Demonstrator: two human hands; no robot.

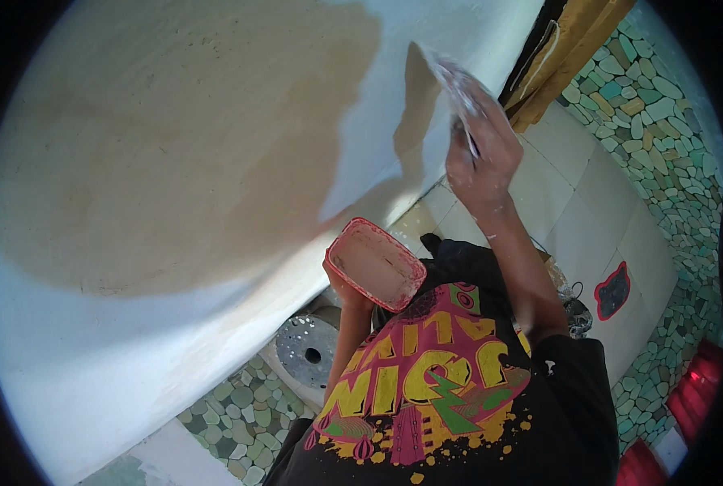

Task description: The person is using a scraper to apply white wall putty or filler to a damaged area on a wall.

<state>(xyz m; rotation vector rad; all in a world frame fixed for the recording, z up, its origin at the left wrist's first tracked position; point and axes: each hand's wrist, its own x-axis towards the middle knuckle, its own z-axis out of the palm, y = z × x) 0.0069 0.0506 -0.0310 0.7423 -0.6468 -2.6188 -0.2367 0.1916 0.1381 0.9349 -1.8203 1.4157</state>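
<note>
My left hand (pixel 343 285) is closed around the side of a red rectangular tub (pixel 397 242), held in front of my shirt. Pinkish-beige paste (pixel 376 261) lies in the tub, and smears of it coat the rim. Raised at the upper right, my right hand (pixel 488 150) grips a thin, flat scraper (pixel 452 79) smeared with white. The scraper is partly blurred, and its handle is hidden by my fingers. It is close to the pale wall (pixel 70 348); whether it touches the surface I cannot tell. White flecks dot my right wrist.
A grey speckled round block (pixel 306 353) with a centre hole stands by the wall's foot. Wooden boards (pixel 576 57) rise at the upper right. Pale tiles (pixel 552 154) and pebble-patterned flooring (pixel 661 186) lie below. A dark, red-edged piece (pixel 612 290) rests on the tiles.
</note>
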